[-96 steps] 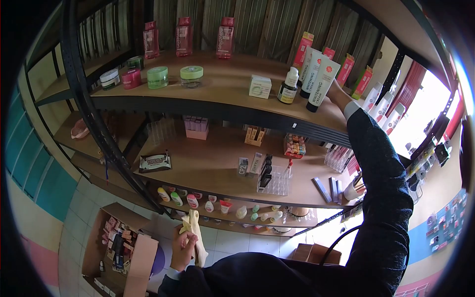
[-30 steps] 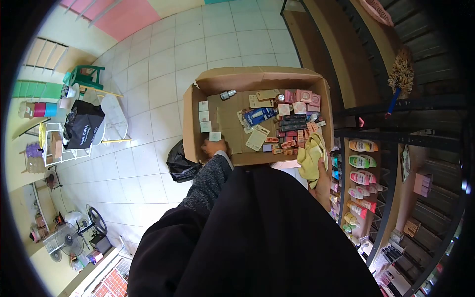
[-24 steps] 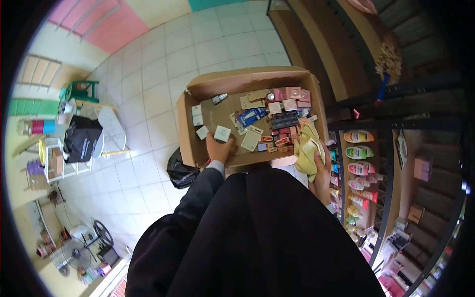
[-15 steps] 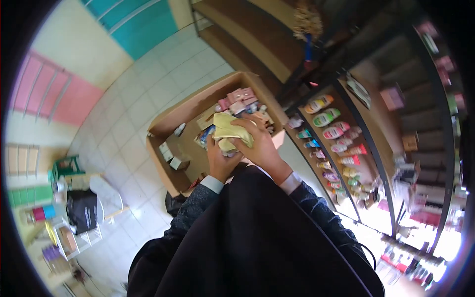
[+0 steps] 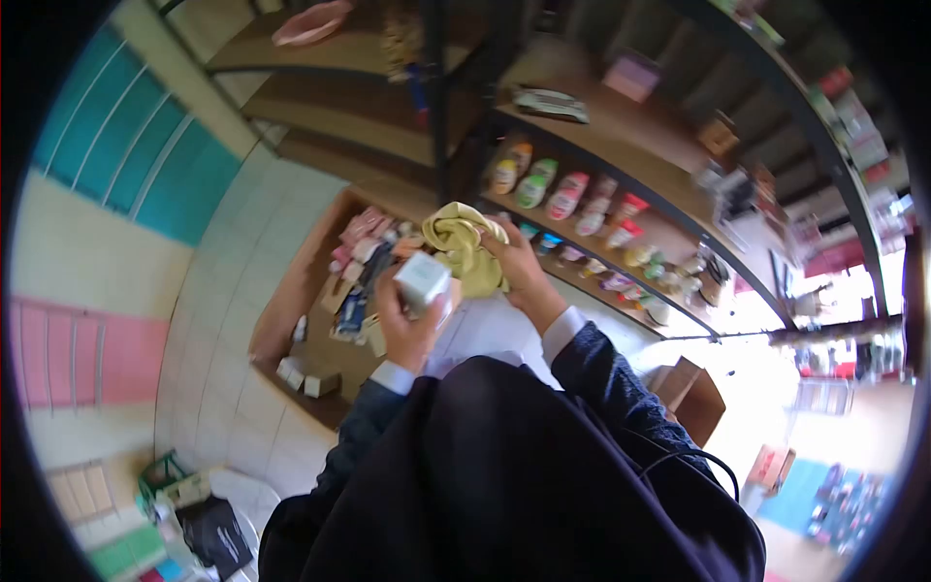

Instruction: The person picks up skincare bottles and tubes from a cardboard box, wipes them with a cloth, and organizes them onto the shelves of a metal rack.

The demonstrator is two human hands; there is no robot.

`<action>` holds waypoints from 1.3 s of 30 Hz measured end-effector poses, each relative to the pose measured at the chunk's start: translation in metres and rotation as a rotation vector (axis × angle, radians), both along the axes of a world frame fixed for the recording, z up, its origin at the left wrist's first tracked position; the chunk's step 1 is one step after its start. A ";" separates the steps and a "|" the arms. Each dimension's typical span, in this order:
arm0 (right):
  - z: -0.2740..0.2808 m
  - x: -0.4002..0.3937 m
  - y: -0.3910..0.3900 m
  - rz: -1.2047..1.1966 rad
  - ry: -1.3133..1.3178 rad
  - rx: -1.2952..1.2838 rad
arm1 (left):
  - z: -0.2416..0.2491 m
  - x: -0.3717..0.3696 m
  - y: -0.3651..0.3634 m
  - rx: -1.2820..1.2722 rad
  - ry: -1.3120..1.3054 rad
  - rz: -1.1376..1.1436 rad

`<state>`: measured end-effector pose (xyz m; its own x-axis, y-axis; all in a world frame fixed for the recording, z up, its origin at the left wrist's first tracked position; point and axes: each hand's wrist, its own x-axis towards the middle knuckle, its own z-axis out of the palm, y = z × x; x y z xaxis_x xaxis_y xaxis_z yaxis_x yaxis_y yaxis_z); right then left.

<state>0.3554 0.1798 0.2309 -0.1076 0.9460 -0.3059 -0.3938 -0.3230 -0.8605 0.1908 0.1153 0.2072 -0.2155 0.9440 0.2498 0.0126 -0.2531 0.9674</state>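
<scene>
A small pale box is gripped in my left hand, above the right side of a large cardboard box. My right hand holds a crumpled yellow cloth, which hangs from its fingers just beyond the pale box. Pink packets and other small packages lie inside the cardboard box, with two small white boxes near its lower left corner.
Shelves with colourful bottles stand to the right. Brown shelves are at the top, one with a pink basin. At lower left are a black bag and a green stool. An open carton sits at the right.
The view has turned, so the cardboard box now appears further left. My hands have moved apart; the cloth is in my right hand alone, and the pale box shows in my left.
</scene>
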 end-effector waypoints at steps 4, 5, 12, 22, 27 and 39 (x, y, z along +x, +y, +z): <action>-0.014 0.041 -0.036 -0.003 -0.077 0.157 | -0.005 0.042 -0.013 -0.371 -0.735 -0.207; -0.023 0.046 -0.050 0.064 -0.142 0.282 | 0.011 0.062 -0.021 -0.506 -0.783 -0.225; -0.033 0.126 -0.133 0.083 -0.387 0.337 | 0.020 0.158 -0.044 -0.469 -0.998 -0.277; -0.038 0.228 -0.191 -0.039 -1.256 0.296 | -0.012 0.263 -0.111 -0.723 -0.942 -0.369; -0.029 0.243 -0.213 0.307 -0.964 0.388 | -0.038 0.270 -0.125 -0.565 -0.722 -0.216; -0.121 0.404 -0.220 -0.177 0.082 -0.363 | -0.098 0.234 -0.185 -0.658 -0.714 -0.088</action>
<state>0.7599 -0.0401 0.1100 0.0088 0.7845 -0.6201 -0.5330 -0.5210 -0.6667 0.4246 -0.0694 0.1096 -0.0335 0.8683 -0.4950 -0.6249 0.3683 0.6883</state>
